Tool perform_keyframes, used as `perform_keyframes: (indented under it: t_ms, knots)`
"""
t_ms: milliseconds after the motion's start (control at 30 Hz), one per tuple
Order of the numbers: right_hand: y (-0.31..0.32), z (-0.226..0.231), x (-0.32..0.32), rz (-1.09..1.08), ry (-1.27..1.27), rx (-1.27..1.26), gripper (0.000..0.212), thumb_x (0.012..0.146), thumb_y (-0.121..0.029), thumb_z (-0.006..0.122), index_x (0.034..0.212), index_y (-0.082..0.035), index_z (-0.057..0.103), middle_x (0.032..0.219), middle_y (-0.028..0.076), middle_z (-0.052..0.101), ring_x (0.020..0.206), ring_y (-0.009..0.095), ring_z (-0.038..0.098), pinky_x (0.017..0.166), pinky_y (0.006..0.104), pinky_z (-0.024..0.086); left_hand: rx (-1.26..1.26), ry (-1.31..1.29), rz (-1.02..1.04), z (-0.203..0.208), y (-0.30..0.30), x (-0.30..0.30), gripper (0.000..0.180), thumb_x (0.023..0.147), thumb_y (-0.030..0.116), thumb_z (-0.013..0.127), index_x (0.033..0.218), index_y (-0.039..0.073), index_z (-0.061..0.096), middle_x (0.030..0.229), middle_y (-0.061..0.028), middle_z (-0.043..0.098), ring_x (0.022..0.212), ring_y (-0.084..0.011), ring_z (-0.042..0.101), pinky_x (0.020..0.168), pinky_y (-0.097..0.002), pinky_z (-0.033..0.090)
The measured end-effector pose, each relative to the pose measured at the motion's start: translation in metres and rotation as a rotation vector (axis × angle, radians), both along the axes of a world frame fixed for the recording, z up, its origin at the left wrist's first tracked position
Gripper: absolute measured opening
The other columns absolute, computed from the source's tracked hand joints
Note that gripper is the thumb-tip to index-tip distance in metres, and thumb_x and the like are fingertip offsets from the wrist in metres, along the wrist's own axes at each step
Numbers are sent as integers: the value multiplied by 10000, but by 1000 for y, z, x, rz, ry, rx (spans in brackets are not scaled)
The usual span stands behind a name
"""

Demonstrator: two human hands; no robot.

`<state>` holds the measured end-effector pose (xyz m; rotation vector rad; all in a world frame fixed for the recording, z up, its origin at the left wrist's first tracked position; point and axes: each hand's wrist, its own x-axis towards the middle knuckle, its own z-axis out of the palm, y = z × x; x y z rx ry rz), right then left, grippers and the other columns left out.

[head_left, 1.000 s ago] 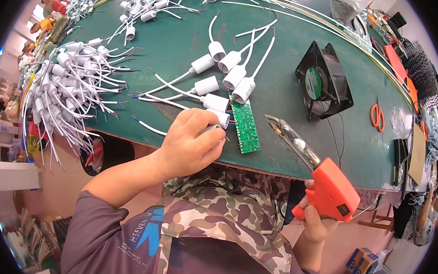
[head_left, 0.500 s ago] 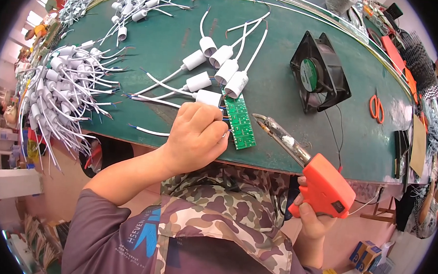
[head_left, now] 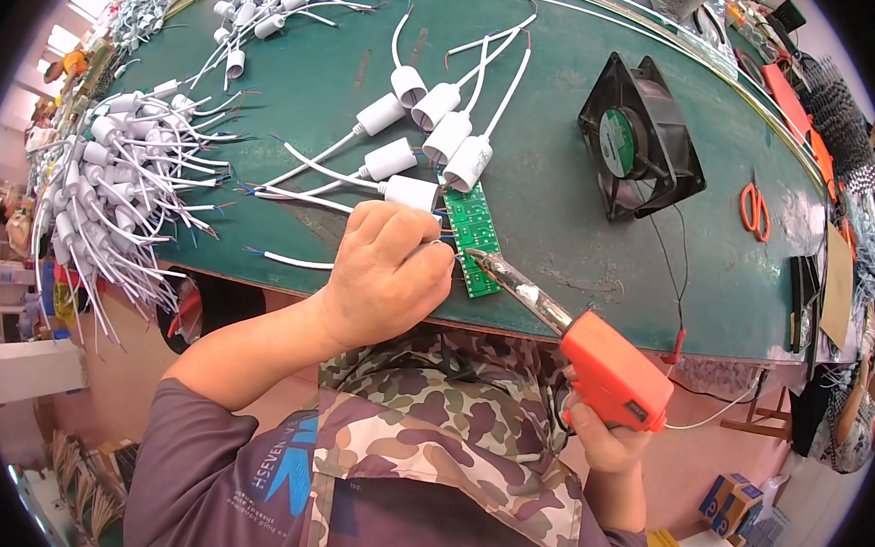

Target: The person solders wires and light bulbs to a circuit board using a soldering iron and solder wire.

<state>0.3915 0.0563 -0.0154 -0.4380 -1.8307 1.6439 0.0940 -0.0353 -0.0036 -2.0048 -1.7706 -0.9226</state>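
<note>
My left hand (head_left: 386, 270) is closed over a white cable (head_left: 293, 261); whatever sits inside the fist is hidden. Its knuckles are at the left edge of a green circuit board (head_left: 477, 238) near the table's front edge. My right hand (head_left: 603, 434) grips the orange handle of a soldering gun (head_left: 612, 369). The metal tip of the gun is at the lower part of the board, close to my left fingers. White sleeve-shaped caps with cables, one of them a cap (head_left: 410, 193) just above my left hand, lie along the board's left side and far end.
A black fan (head_left: 641, 141) stands on the green table (head_left: 559, 90), right of the board. Orange-handled scissors (head_left: 755, 213) lie farther right. A large heap of white capped cables (head_left: 123, 174) hangs over the left edge, with another pile (head_left: 273, 13) at the back.
My right hand has brought the soldering gun left, so its tip has gone from beside the board to over its lower part. My left hand stays almost in place.
</note>
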Motion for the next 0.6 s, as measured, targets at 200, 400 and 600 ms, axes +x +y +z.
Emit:
perform_keyframes:
  t_ms: [200, 400, 600]
  knots:
    - [-8, 17, -10, -78, -71, -175, 426, 720, -1, 644, 1136, 89, 631, 1004, 143, 672, 773, 202, 615, 747, 314, 491, 19, -3, 11, 2, -3, 0, 295, 623, -9, 719, 851, 77, 553, 890, -63, 519, 777, -265, 505, 701, -383, 381]
    - [-6, 14, -8, -79, -123, -143, 412, 688, 13, 641, 1095, 74, 649, 1035, 174, 677, 916, 253, 662, 838, 344, 503, 16, 4, 0, 1, -2, 0, 294, 622, -9, 721, 853, 73, 557, 889, -63, 521, 783, -266, 511, 699, -383, 379]
    - [-7, 10, -6, -87, -140, -158, 409, 669, 13, 656, 1076, 61, 658, 1046, 182, 681, 952, 283, 670, 857, 360, 507, -3, 8, 10, 2, -2, 1, 282, 621, -10, 722, 841, 68, 564, 898, -65, 526, 788, -266, 516, 700, -384, 380]
